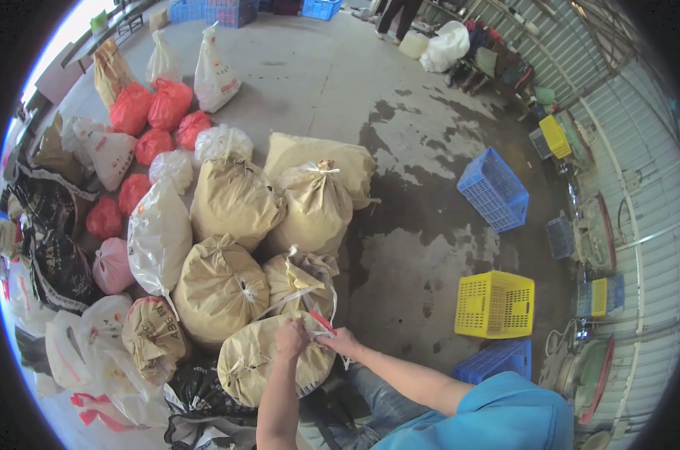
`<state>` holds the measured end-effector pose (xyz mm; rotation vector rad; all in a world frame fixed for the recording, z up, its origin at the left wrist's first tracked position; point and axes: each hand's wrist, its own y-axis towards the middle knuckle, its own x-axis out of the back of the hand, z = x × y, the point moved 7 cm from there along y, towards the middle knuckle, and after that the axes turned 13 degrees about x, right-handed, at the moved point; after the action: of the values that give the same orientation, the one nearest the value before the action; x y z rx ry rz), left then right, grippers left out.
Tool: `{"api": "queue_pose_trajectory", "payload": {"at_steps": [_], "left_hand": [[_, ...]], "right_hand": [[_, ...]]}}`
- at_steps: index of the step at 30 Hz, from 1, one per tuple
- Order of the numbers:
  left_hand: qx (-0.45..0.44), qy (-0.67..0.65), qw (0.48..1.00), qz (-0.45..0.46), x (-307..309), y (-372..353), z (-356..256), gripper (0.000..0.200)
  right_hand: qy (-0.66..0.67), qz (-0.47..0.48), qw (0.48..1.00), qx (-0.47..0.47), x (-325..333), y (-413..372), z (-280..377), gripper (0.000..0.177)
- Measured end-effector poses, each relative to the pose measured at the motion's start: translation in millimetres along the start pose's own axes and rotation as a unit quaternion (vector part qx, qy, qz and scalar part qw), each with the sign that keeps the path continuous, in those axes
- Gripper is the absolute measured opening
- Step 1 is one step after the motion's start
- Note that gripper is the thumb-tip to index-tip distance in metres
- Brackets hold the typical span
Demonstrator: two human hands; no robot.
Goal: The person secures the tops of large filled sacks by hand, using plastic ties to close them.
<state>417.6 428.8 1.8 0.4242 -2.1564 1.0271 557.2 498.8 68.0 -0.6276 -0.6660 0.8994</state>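
Note:
My left hand (pixel 292 337) is closed at the top edge of a tan sack (pixel 242 360), pinching something too small to make out. My right hand (pixel 341 342) is closed just to its right, with a red-handled tool (pixel 323 322) at its fingers. A white tie strip (pixel 299 296) runs between the hands and the neck of the tan sack behind (pixel 291 274). The nearer sack lies in front of my body, against a large tied tan sack (pixel 218 289).
More tan sacks (pixel 310 210), red bags (pixel 170 103) and white bags (pixel 160 232) stand ahead and left. To the right are a yellow crate (pixel 494 304) and blue crates (pixel 494 189). The floor (pixel 400 262) has wet patches. A person (pixel 400 16) stands far back.

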Motion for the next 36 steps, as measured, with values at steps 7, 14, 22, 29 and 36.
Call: {"api": "queue_pose_trajectory", "payload": {"at_steps": [7,14,22,29,36], "left_hand": [[0.172,-0.067,0.976,-0.114,22.8,-7.2,15.9,0.02],[0.207,-0.49,0.837,-0.126,16.8,-35.1,26.6,0.025],[0.138,-0.616,0.774,-0.046,-14.0,-85.3,-11.0,0.02],[0.049,-0.483,0.872,-0.062,5.2,-97.8,-78.7,0.023],[0.063,-0.572,0.812,-0.098,66.5,-36.2,-66.5,0.023]], "right_hand": [[-0.044,0.009,0.999,0.022,0.5,7.0,-7.7,0.037],[0.038,-0.028,0.999,-0.008,0.3,0.7,-7.0,0.033],[0.129,-0.012,0.991,-0.023,-2.5,7.1,-12.5,0.031],[0.196,-0.092,0.976,0.005,41.5,15.9,-41.8,0.037],[0.171,-0.135,0.976,-0.028,70.6,-4.2,-70.4,0.041]]}}
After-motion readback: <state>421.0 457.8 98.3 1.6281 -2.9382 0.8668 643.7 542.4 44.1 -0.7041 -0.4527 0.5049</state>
